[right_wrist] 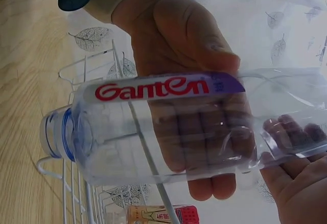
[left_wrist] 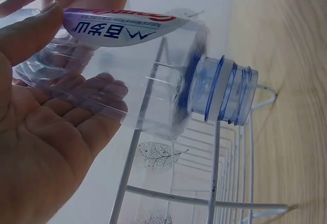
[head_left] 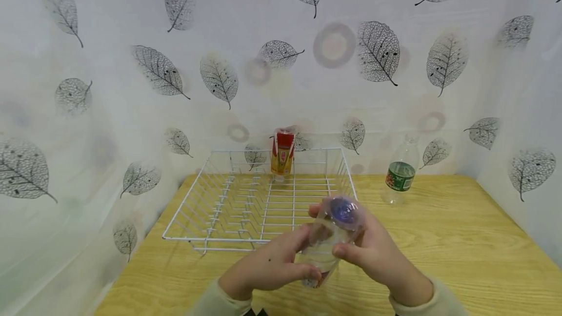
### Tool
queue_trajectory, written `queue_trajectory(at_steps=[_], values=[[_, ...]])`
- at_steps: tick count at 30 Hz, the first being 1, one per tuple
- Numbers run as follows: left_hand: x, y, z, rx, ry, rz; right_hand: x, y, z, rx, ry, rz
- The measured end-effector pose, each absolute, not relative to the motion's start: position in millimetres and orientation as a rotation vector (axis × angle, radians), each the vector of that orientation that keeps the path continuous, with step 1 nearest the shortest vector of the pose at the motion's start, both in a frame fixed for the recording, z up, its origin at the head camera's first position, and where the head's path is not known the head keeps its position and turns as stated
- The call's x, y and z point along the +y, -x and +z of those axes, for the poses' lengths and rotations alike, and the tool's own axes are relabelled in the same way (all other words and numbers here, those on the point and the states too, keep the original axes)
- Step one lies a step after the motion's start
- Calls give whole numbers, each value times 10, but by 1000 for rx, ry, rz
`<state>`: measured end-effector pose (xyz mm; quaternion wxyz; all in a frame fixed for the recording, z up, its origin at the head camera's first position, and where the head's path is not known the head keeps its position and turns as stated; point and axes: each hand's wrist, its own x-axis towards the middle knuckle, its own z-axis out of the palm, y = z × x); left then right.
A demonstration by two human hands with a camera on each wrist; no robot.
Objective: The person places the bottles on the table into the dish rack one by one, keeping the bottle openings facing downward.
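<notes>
Both hands hold a clear plastic water bottle [head_left: 325, 252] between thumb and fingers, tilted over the near right part of a white wire dish rack [head_left: 293, 199]. My left hand [head_left: 270, 265] is at its lower left side, thumb across the front. On the right side, my right hand [head_left: 377, 252] wraps it higher up. A blue patch shows at the bottle's upper end in the head view. The left wrist view shows its bare threaded neck [left_wrist: 225, 91], without a cap, pointing towards the wooden table. Red "Ganten" lettering [right_wrist: 153, 89] marks its label in the right wrist view.
A bottle with a red and yellow label [head_left: 282, 155] stands at the rack's back side. To the right of the rack, a clear bottle with a green label [head_left: 400, 176] stands on the wooden table [head_left: 465, 238]. A leaf-patterned white curtain [head_left: 281, 91] surrounds the table.
</notes>
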<state>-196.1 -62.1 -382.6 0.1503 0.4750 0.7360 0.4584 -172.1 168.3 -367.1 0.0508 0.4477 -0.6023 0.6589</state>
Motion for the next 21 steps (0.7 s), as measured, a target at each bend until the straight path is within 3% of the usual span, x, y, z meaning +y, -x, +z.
queue_trajectory(at_steps=[11,21], values=[[-714,1977,-3783,2456,-1322,1112,1718,1720,-3674,-1989,-1160,1951],[-1376,2266,-3604,2955,-777,932,1724,1743,-3673,-2017,-1162,1910]])
